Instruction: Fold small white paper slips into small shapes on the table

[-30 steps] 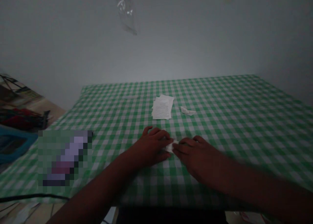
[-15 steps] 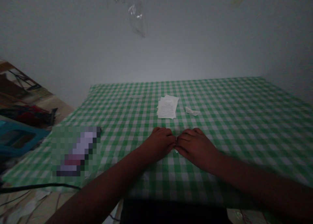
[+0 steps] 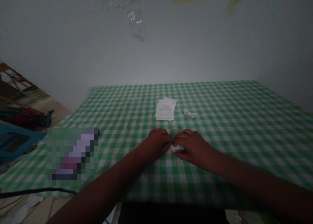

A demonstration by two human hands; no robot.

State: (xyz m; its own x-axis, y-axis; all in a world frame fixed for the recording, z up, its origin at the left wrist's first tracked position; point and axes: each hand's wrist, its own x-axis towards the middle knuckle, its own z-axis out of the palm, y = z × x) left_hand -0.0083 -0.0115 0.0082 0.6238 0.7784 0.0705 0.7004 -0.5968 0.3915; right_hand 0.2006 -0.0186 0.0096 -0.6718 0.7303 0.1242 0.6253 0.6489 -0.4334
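Note:
Both my hands rest together on a green-and-white checked tablecloth (image 3: pixel 234 119). My left hand (image 3: pixel 156 145) is curled, its fingertips pressed against a small white folded piece of paper (image 3: pixel 177 148). My right hand (image 3: pixel 193 147) is curled over the same paper, fingers closed on it. Most of the paper is hidden under my fingers. Beyond my hands lies a small stack of white printed slips (image 3: pixel 165 109), and a little right of it a single crumpled white scrap (image 3: pixel 190 113).
A pixelated object (image 3: pixel 72 154) lies on the cloth at the left. A black cable (image 3: pixel 31 192) runs along the table's near left edge. A blue plastic thing (image 3: pixel 14 141) and clutter sit off the table to the left. A pale wall stands behind.
My hands have stayed together over the small paper; more of its white edge now shows under my right fingers. The view has shifted slightly.

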